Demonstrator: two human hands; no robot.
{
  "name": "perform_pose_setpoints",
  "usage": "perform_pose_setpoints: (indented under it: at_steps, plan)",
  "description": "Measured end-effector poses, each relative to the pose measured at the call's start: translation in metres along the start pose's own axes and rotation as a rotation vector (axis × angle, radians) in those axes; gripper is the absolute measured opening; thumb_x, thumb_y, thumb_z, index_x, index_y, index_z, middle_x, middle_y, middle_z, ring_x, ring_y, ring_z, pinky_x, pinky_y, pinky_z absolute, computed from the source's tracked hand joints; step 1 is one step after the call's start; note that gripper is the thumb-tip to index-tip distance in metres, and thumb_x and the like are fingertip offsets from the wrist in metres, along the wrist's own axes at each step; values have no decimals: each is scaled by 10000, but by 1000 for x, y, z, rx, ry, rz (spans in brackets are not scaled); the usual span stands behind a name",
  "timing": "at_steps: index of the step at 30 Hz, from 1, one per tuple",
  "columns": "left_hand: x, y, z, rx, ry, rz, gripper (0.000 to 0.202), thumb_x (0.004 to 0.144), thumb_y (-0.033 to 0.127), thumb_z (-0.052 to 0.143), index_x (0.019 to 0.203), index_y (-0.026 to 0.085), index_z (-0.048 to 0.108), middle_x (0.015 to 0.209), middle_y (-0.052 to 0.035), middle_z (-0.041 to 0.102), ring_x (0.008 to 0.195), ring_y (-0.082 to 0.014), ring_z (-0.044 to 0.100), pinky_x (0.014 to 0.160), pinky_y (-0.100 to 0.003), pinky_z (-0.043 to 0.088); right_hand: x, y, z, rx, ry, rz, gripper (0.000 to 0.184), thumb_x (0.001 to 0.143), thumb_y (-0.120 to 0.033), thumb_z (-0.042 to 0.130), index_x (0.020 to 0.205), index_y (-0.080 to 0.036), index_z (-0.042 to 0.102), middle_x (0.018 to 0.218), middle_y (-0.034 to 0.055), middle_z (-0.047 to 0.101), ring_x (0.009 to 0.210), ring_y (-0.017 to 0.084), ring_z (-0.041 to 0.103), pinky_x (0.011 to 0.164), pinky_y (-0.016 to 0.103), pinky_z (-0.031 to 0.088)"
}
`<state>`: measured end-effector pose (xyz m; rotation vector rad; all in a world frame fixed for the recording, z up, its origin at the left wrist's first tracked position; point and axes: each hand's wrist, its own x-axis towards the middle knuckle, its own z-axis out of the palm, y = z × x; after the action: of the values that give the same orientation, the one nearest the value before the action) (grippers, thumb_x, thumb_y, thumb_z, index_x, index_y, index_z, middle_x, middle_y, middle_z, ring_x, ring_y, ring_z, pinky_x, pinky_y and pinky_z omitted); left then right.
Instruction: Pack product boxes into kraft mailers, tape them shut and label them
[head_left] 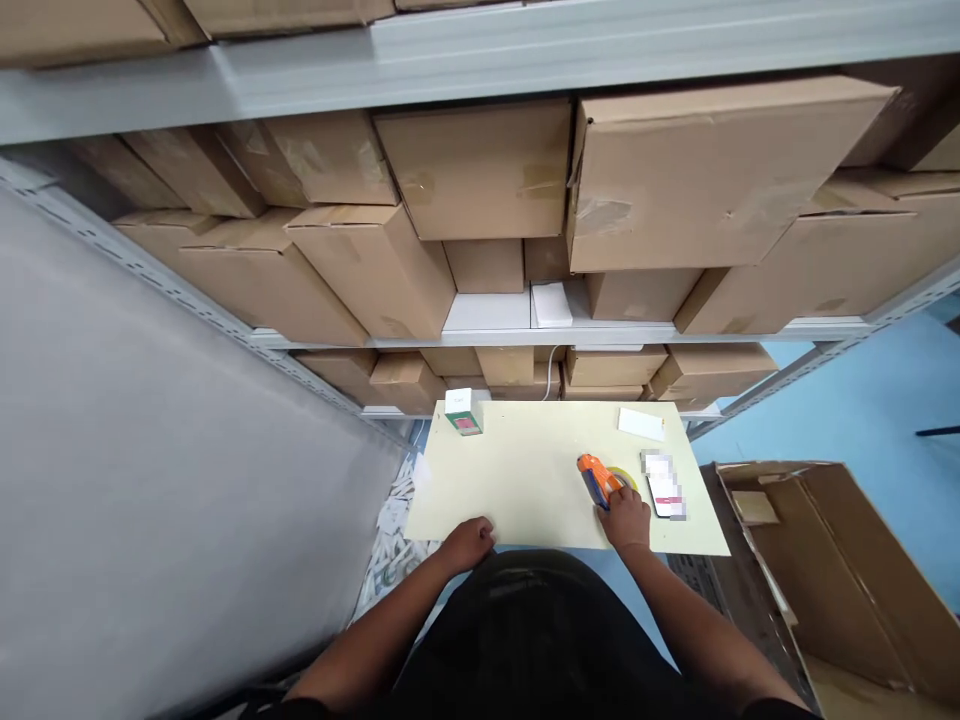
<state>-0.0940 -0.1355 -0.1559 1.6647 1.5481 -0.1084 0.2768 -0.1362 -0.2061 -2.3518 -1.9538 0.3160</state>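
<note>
My right hand [628, 520] is closed around an orange and blue tape dispenser [594, 474] near the right side of the pale table [510, 480]. A yellow-edged tape roll [622, 480] shows beside the dispenser, partly covered by my fingers. My left hand [469, 543] rests at the table's front edge, its fingers curled in with nothing visible in them. Just right of my right hand lies a phone [663, 484] with its screen lit. A small white and green box [463, 411] stands at the table's far left corner.
A flat white box [641, 424] lies at the table's back right. Shelves [480, 338] packed with cardboard boxes [480, 170] rise behind the table. On the right floor stands a large open carton [847, 560]. White scraps [390, 530] are heaped left of the table, beside a grey wall [150, 450].
</note>
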Motion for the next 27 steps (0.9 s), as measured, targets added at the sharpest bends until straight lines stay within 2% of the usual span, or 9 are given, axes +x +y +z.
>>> perform_pose_setpoints:
  at_steps: [4, 8, 11, 14, 18, 21, 27]
  plan:
    - [-12, 20, 18, -51, 55, -41, 175, 849, 233, 590, 990, 210, 690, 1030, -50, 746, 1006, -223, 672, 872, -292, 462, -9, 11, -11, 56, 70, -107, 274, 873, -367, 592, 1066, -216, 714, 1168, 181, 631, 1197, 401, 525, 963, 549, 409]
    - [-30, 35, 45, -95, 97, -70, 159, 842, 253, 589, 965, 213, 681, 998, -57, 737, 972, -231, 666, 853, -302, 460, -15, 26, -25, 100, 86, -235, 342, 895, -380, 566, 1173, -219, 683, 1200, 161, 631, 1124, 365, 564, 956, 516, 432]
    - [-46, 40, 69, -111, 109, -79, 175, 827, 281, 594, 968, 213, 673, 995, -63, 721, 944, -236, 656, 824, -304, 454, -12, 36, -33, 128, 42, -350, 332, 896, -374, 563, 1166, -224, 684, 1175, 146, 642, 1099, 346, 587, 934, 486, 457]
    - [-65, 39, 87, -154, 126, -101, 200, 813, 308, 607, 979, 219, 671, 968, -58, 710, 926, -239, 647, 809, -304, 451, -6, 35, -40, 166, 42, -444, 296, 901, -384, 552, 1107, -230, 697, 1146, 137, 647, 1149, 354, 575, 952, 488, 461]
    - [-95, 31, 99, -204, 206, -136, 197, 804, 300, 602, 969, 217, 672, 965, -61, 707, 937, -250, 647, 830, -319, 451, -4, 15, -48, 228, 73, -556, 275, 917, -388, 543, 1043, -205, 706, 1059, 135, 665, 1080, 337, 604, 989, 486, 448]
    - [-122, 19, 107, -251, 278, -158, 203, 811, 295, 595, 981, 218, 676, 1002, -75, 712, 965, -261, 651, 855, -329, 455, -11, -6, -51, 241, 90, -617, 302, 935, -400, 518, 1032, -185, 706, 1066, 146, 675, 1051, 337, 619, 961, 481, 459]
    - [-190, -19, 141, -369, 416, -202, 230, 826, 307, 598, 1020, 222, 687, 1045, -86, 724, 977, -267, 666, 850, -331, 474, -34, -55, -46, 229, 108, -672, 365, 927, -432, 491, 1036, -159, 707, 1071, 156, 679, 1059, 339, 618, 949, 465, 461]
